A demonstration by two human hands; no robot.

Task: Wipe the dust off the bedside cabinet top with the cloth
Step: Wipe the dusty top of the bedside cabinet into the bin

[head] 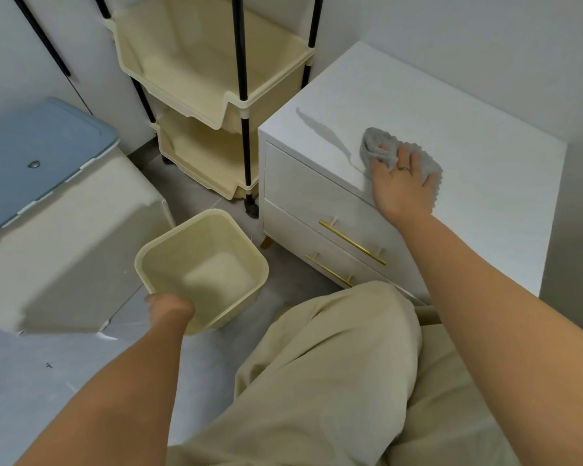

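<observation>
The white bedside cabinet (451, 105) stands at the right, with two drawers and gold handles. A crumpled grey cloth (374, 146) lies on its top near the front edge, and my right hand (399, 183) presses flat on it, fingers spread over the fabric. A darker streak runs across the top to the left of the cloth. My left hand (170, 309) grips the near rim of a cream plastic bin (212, 243), held low over the floor to the left of the cabinet.
A cream tiered rack (196, 62) on black poles stands just left of the cabinet. A storage box with a blue lid (37, 146) fills the left side. My knee in beige trousers (350, 348) is in front of the drawers. Grey tiled floor lies below.
</observation>
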